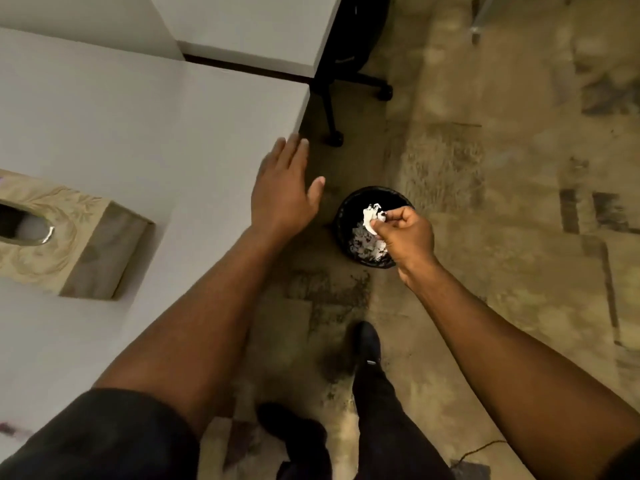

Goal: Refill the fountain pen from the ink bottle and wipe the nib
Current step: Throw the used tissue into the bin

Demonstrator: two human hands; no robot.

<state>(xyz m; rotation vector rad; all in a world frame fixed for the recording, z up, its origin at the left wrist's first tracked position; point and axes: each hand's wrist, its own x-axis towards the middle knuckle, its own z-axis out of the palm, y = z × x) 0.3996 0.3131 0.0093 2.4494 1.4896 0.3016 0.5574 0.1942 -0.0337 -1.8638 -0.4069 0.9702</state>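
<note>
A: Entry, head view. Where is your right hand?

B: Over the bin, which stands on the floor. Your fingers are curled and pinching a crumpled tissue, white with a dark spot near the fingertips. The tissue hangs above the bin's open mouth.

A: Contents of the bin?

B: More crumpled white paper, lying low inside the black wall. The picture is too soft to tell single pieces apart.

A: And your left hand?

B: Left of the bin, palm down, fingers spread and holding nothing. It hovers at the corner of the tabletop, fingertips past the edge. Whether it touches the surface, I cannot tell.

A: What else lies on the tabletop?

B: A tissue box, far left of the bin, patterned beige, its oval slot facing up. Pen and ink bottle are outside this view.

A: Beyond the bin?

B: A chair base with black castors, tucked beside a second white tabletop. On the near side of the bin your shoe and dark trouser leg stand on the floor, with a thin cable to the right of them.
</note>
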